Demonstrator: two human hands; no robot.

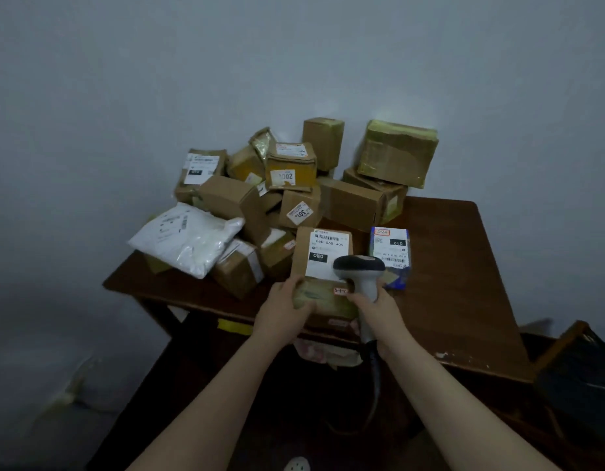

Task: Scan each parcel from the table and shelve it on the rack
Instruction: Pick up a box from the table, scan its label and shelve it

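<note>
Right hand (382,312) closes round the grey handle of a barcode scanner (359,266), whose black head hangs just over the lower right of the white label on a brown cardboard parcel (302,248), seen from the head camera. Left hand (284,309) clamps the parcel's near left corner, fingers curled over the edge. It holds the parcel at the front of the dark wooden worktop (457,266), labelled face up toward the person.

A small red-edged sticker (340,291) sits on the parcel just beside the scanner handle, its handwriting too small to read. The scanner's cable (375,385) drops below the worktop's front edge. Just to the right of the held parcel stands a blue-and-white parcel (391,253). Behind both, a heap of brown cartons (294,185) rises against the wall, with a white poly mailer (185,239) at its left and a green-taped box (396,154) on top at the right. No rack shows in this view.

The step in hand appears to be the scan of this one parcel, and with the heap unshelved, most of the job looks to be ahead. The barcode lies at the top of the label while the scanner head covers the bottom, so the read probably calls for drawing the scanner back or tilting it. After that the parcel must be lifted clear and carried to a rack somewhere out of frame, likely in the left hand alone unless the scanner is set down.
</note>
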